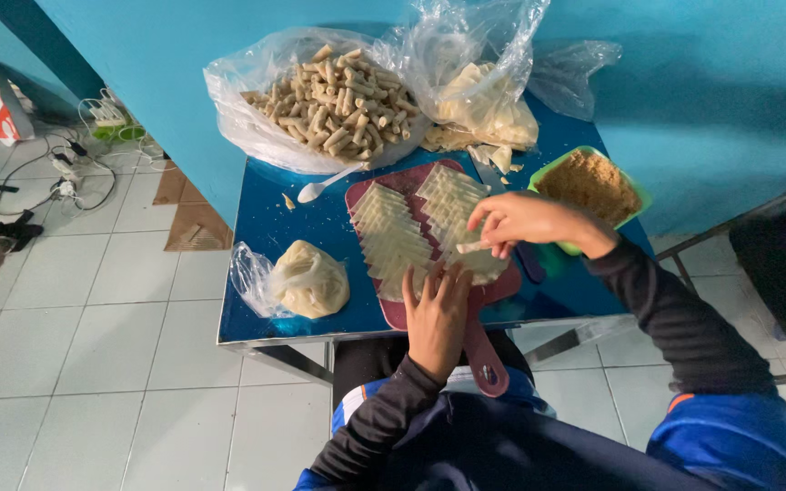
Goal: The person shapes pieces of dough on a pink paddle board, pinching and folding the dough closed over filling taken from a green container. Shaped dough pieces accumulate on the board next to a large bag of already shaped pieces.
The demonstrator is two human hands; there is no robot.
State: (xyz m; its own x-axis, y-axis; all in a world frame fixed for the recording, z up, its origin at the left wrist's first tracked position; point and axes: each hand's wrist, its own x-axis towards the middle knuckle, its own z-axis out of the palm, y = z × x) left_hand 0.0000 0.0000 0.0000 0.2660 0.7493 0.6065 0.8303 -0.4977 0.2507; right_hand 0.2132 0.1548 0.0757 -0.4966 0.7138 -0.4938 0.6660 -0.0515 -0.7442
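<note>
On the red board (384, 314), 2 rows of pale wrapper squares (393, 238) are lying overlapped, and the right hand (522, 221), over the right row, is pinching 1 small rolled piece (472, 245) between thumb and fingertips; the left hand (436, 314) is resting flat and released on the board's near edge, its fingertips touching the lowest wrappers. Judging by what is lying around the board, a good share of the rolling is looking done and much is remaining: behind the board, a clear bag (256, 127) is lying open with a large heap of finished rolls (338, 102), while most of the squares on the board are sitting unrolled. Right of the board, a green tub (634, 195) is holding brown crumbly filling. Behind the board and right of the rolls, a second clear bag (488, 114) is holding more pale sheets. Left of the board, a knotted clear bag (307, 277) is holding a yellowish lump, and a white spoon (325, 185) is lying between board and rolls. No labels or signs are showing on any bag.
</note>
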